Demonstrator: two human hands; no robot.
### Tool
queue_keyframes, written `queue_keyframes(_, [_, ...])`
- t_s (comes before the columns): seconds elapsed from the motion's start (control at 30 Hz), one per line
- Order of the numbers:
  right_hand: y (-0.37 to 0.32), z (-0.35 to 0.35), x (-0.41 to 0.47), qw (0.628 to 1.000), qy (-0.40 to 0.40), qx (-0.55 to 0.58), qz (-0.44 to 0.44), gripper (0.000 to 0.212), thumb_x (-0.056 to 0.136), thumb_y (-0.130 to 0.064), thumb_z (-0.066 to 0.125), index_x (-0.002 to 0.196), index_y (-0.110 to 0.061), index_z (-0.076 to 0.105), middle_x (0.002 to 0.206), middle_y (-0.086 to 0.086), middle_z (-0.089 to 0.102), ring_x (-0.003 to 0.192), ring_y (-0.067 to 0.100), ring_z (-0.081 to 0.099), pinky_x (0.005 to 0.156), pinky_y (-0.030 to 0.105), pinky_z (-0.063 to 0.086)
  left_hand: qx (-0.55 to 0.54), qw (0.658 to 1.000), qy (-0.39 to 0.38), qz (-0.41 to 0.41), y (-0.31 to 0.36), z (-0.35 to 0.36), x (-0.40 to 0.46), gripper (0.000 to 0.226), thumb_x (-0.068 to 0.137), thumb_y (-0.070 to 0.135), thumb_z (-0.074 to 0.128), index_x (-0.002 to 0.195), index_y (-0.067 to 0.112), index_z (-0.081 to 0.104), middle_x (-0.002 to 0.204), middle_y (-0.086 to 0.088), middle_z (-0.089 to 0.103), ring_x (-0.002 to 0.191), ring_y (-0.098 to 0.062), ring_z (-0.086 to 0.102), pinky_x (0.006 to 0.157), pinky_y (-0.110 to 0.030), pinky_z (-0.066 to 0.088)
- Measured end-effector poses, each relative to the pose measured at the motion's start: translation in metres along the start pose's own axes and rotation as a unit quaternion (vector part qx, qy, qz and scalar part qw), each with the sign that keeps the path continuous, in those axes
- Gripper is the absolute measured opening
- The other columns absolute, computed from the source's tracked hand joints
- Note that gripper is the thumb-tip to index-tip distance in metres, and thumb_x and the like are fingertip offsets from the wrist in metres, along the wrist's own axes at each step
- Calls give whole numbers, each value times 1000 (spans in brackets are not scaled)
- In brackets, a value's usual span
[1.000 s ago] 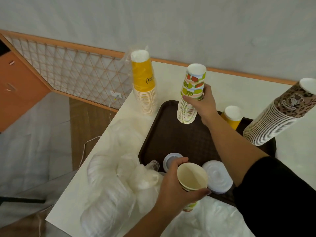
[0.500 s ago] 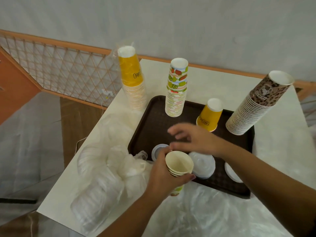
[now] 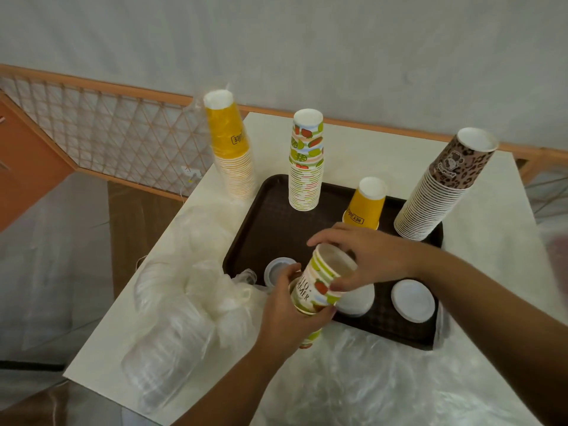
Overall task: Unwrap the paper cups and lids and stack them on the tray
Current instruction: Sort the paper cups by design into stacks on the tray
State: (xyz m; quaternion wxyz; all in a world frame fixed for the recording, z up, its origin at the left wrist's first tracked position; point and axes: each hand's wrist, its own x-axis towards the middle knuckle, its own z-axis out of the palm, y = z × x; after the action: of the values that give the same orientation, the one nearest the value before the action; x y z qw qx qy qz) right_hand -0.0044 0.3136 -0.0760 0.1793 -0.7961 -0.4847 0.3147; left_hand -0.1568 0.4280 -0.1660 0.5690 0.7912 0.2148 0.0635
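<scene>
Off the table's [image 3: 479, 250] left edge ran a lattice rail [image 3: 116, 139]. At the table's near left corner lay wrapped lids [image 3: 172, 327] in crumpled plastic, and at the far left edge stood a yellow stack [image 3: 229, 149], mouths down and inside its sleeve. On the tray [image 3: 264, 222], the far left corner carried a fruit stack [image 3: 305, 162], upside down; a small lid [image 3: 278, 269] lay near the tray's near left corner. Your left hand [image 3: 292, 312] was curled around a few nested fruit cups [image 3: 307, 315] just over the tray's near edge, and your right hand [image 3: 368, 256] pinched the top cup [image 3: 327, 276] by its rim, tilted and partly raised out of the ones below. Behind that hand a yellow cup [image 3: 365, 204] stood inverted mid-tray. Two flat lids [image 3: 412, 299] lay along the near edge, one half hidden by your right hand. At the tray's far right corner a leopard stack [image 3: 445, 186] leaned left to right
</scene>
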Motion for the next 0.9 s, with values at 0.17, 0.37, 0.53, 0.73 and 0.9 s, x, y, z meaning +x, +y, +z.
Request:
queue_keyframes(0.17, [11,-16,1,980,-104,-167,23,73,70,-30,79,129,-33,36,121,-8,41,110,11,46,91,27,46,-14,1000,11,-1,-3,-1,2,78,64,25,86,127,25,42,113,21,53,103,3,57,78,-9,49])
queue_keyframes(0.37, [-1,-42,29,995,58,-70,-32,70,66,-25,82,125,-23,44,112,-11,46,101,4,46,87,10,40,1,1000,-1,1,-8,-4,5,79,60,26,88,122,37,40,109,23,54,102,2,55,83,-18,51])
queue_keyframes(0.53, [-5,-95,84,883,382,264,-65,83,61,-33,83,130,-13,41,124,0,57,109,8,60,94,28,50,17,1000,-24,-4,-14,-7,7,85,59,34,88,129,31,39,110,25,50,104,0,52,88,-21,51])
queue_keyframes(0.73, [15,-96,135,834,415,363,-17,73,64,-18,83,126,-13,45,117,2,64,104,14,64,94,41,52,11,999,-46,2,-14,-7,10,83,60,35,87,121,44,32,109,29,49,105,13,46,84,-7,44])
queue_keyframes(0.9, [27,-84,145,835,421,354,22,73,67,-15,83,127,-15,42,119,1,60,104,12,61,92,37,53,5,998,-55,-2,-17,-9,11,89,58,38,88,126,44,30,111,31,48,107,14,44,85,-6,43])
